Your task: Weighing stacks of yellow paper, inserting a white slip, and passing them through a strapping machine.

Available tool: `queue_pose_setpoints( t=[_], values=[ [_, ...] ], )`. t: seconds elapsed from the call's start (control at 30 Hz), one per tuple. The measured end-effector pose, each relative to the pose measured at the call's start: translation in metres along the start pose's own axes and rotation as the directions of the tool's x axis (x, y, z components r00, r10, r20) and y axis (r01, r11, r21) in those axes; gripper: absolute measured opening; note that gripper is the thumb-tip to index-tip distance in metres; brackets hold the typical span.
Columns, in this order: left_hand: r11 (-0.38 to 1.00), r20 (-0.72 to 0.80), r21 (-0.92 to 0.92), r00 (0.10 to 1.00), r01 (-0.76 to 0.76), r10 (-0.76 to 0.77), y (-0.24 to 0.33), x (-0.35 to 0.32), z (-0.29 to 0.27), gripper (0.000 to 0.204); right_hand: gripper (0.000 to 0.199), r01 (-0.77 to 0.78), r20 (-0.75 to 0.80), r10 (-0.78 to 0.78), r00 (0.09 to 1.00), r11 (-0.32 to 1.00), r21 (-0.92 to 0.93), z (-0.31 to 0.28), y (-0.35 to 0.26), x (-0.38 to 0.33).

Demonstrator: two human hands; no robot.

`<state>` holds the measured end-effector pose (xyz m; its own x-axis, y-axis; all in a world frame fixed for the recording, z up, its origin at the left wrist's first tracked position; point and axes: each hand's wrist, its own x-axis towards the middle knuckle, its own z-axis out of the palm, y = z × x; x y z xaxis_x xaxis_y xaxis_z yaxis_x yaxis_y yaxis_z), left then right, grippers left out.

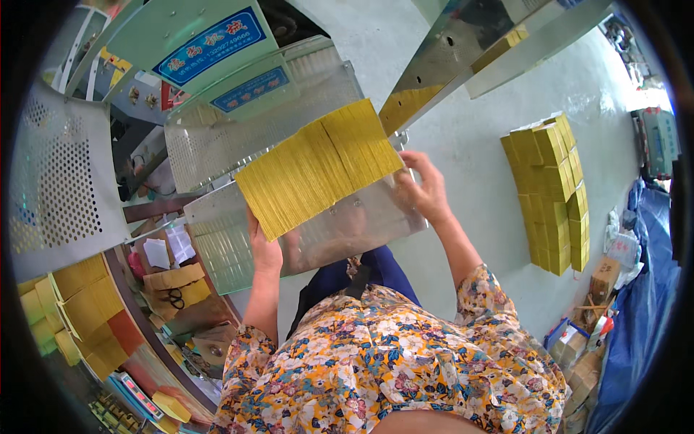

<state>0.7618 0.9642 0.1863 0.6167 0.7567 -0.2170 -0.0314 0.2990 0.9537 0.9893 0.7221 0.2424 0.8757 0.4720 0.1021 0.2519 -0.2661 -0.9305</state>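
A long block of yellow paper sheets (318,170), packed on edge, lies tilted above the clear plastic tray (318,249) in front of me. A dark split runs across it right of its middle. My left hand (264,249) grips the block's lower left end, with most of its fingers hidden beneath or behind the paper. At the opposite end, my right hand (425,186) presses with bent fingers against the short right side. Between them, both hands hold the block together.
Green machine panels (206,36) and a perforated metal plate (65,173) stand at the left and far side. A steel chute (434,65) slants at the upper right. Yellow paper bundles (546,192) are stacked on the floor right; scissors (172,298) lie on the left shelf.
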Motion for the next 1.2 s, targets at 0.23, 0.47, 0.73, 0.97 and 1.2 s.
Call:
queue_pose_setpoints(
  t=[0.23,0.47,0.73,0.97,1.2],
  values=[
    [0.997,0.013,-0.075,1.0,0.016,-0.015,0.001,0.006,-0.019,0.041,0.057,0.081,0.219,-0.089,0.972,0.996,0.046,0.045,-0.012,0.0],
    [0.961,0.158,0.26,0.978,0.089,-0.133,0.062,-0.014,-0.057,0.046,0.044,0.052,0.361,0.088,0.928,0.932,-0.36,0.049,-0.073,0.001],
    [0.908,0.03,0.036,0.908,0.418,-0.419,0.053,-0.018,-0.065,0.064,0.048,-0.054,0.392,0.141,0.909,0.973,-0.226,0.074,-0.025,-0.001],
    [0.921,-0.047,0.084,0.925,0.381,-0.378,0.043,-0.021,-0.074,0.064,0.039,-0.557,0.458,0.433,0.777,0.811,0.178,0.066,-0.012,0.001],
    [0.971,-0.06,-0.101,0.973,0.217,-0.223,0.009,-0.031,-0.052,0.064,0.03,-0.094,0.304,0.027,0.952,0.973,0.21,0.073,0.029,-0.012]
  ],
)
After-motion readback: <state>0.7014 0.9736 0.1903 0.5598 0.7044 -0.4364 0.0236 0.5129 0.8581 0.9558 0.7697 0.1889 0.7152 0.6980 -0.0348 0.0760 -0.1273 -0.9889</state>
